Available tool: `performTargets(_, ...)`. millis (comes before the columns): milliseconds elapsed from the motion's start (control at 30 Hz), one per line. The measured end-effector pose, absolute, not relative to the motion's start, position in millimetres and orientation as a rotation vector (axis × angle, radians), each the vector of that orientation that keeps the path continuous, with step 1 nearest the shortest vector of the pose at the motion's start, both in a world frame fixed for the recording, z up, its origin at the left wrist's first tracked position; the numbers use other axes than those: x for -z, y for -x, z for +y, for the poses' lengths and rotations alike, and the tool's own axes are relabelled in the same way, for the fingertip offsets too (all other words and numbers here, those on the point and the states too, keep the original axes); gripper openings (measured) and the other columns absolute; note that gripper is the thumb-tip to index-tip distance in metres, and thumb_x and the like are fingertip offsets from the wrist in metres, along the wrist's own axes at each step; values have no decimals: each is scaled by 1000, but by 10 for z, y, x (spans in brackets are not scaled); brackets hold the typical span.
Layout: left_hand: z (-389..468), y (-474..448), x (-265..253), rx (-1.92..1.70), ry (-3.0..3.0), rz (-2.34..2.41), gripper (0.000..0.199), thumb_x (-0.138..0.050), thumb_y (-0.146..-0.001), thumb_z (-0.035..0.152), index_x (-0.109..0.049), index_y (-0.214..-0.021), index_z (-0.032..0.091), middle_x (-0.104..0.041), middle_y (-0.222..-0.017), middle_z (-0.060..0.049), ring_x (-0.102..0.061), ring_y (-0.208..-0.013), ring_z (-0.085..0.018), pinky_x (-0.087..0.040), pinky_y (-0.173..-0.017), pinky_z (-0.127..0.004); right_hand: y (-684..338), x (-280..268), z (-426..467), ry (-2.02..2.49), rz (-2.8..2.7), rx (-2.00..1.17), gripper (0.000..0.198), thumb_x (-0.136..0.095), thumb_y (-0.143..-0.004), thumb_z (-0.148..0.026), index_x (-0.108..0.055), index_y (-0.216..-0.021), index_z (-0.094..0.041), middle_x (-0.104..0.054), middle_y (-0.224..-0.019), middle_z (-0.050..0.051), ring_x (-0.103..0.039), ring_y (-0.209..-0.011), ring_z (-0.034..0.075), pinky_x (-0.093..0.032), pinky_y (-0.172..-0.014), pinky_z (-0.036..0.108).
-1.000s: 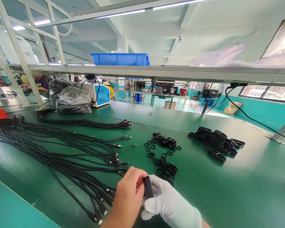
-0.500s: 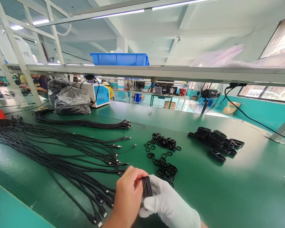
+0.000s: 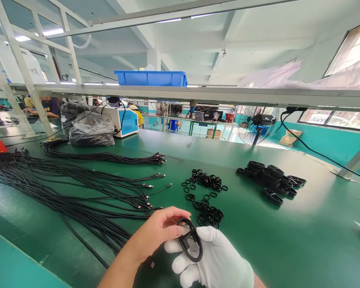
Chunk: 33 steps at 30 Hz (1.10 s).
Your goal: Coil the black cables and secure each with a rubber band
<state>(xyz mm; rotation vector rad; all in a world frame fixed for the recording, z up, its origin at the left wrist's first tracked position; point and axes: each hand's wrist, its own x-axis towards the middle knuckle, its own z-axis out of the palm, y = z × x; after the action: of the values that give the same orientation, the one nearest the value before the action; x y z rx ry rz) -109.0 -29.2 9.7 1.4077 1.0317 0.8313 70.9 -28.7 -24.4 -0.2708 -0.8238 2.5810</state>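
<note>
Between both hands is a coiled black cable [image 3: 199, 249], its loop facing me and its plug ends lying across the inside. My bare left hand [image 3: 165, 228] pinches the coil's upper left side between thumb and fingers. My right hand [image 3: 211, 256], in a white glove, holds the coil's right side with the thumb, its fingers curled behind and below. Just beyond the hands lies a pile of small black rings [image 3: 209, 214], and a second ring pile [image 3: 208, 180] sits behind it. Left of my hands, long loose black cables [image 3: 78, 200] spread over the green table [image 3: 243, 248].
Coiled cables [image 3: 273, 180] are heaped at the right. A straight cable bundle [image 3: 108, 157], bagged goods [image 3: 91, 128] and a blue-white machine [image 3: 127, 122] stand at the back left. Overhead runs a shelf [image 3: 216, 93] with a blue bin [image 3: 151, 78]. Another person [image 3: 52, 107] sits far left.
The coil has turned from edge-on to face-on, showing its open loop and plug ends. My left hand has opened out leftward, and the gloved fingers have spread below the coil.
</note>
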Motion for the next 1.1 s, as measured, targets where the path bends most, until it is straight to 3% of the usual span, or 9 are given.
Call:
performTargets(233,-226,1110,73,-893,-1366,1167,24,-60,-78,33,-67,-97,19,-64,-94,-3,-56,-88,-18,-40,-81,-30,-643,360,-282,580,-813,-2327,34,-54,-77,-38,-59,-98,-13,-65,-90,9,-63,-58,16,-46,-47,24)
performTargets(367,-245,1137,58,-892,-1358,1061,28,-57,-81,35,-65,-104,23,-63,-99,-2,-55,-87,-18,-40,-79,-28,-665,389,-238,617,-761,-2526,55,-36,-81,-53,-62,-82,-4,-62,-58,9,-55,-39,12,-36,-36,19)
performTargets(467,-254,1156,69,-909,-1276,930,33,-67,-72,25,-64,-105,21,-64,-98,-4,-55,-93,-19,-42,-81,-28,-685,341,-249,664,-818,-2480,60,-32,-80,-62,-59,-92,-9,-64,-62,7,-55,-39,13,-35,-34,21)
performTargets(567,-258,1165,84,-921,-1247,957,32,-69,-69,24,-66,-100,19,-64,-94,-4,-56,-90,-19,-43,-82,-29,-699,204,-291,839,-1114,-2219,60,-47,-73,-65,-55,-102,-13,-64,-78,7,-56,-44,13,-39,-38,23)
performTargets(667,-265,1168,88,-927,-1275,957,34,-69,-70,25,-65,-103,20,-64,-99,-4,-55,-93,-19,-43,-82,-29,-694,34,-327,1104,-1436,-1888,54,-65,-66,-45,-51,-107,-14,-59,-67,1,-52,-46,10,-38,-46,23)
performTargets(767,-263,1177,88,-1024,-1263,991,32,-60,-79,33,-62,-108,20,-62,-104,-6,-55,-82,-16,-44,-73,-27,-690,-66,-345,1241,-1464,-1727,46,-64,-62,-29,-51,-104,-15,-55,-63,-2,-50,-52,10,-37,-49,23)
performTargets(867,-250,1199,89,-1112,-1202,1098,33,-55,-82,39,-63,-107,19,-62,-95,-6,-50,-69,-13,-42,-65,-25,-739,-92,-344,1114,-1401,-1682,51,-62,-64,-32,-49,-110,-15,-59,-74,2,-51,-57,11,-40,-57,27)
performTargets(967,-233,1224,92,-1099,-1173,1170,38,-58,-78,46,-63,-105,19,-62,-81,-4,-51,-74,-16,-41,-64,-25,-850,-109,-264,977,-1370,-1660,51,-58,-73,-43,-47,-115,-16,-63,-90,7,-54,-60,11,-43,-67,32)
performTargets(1100,-202,1224,126,-1060,-1196,1228,44,-61,-72,54,-65,-101,21,-63,-74,-3,-49,-68,-16,-42,-62,-25,-1153,-113,135,1239,-1316,-1305,42,-49,-80,-45,-50,-112,-17,-59,-108,11,-59,-81,17,-47,-70,32)
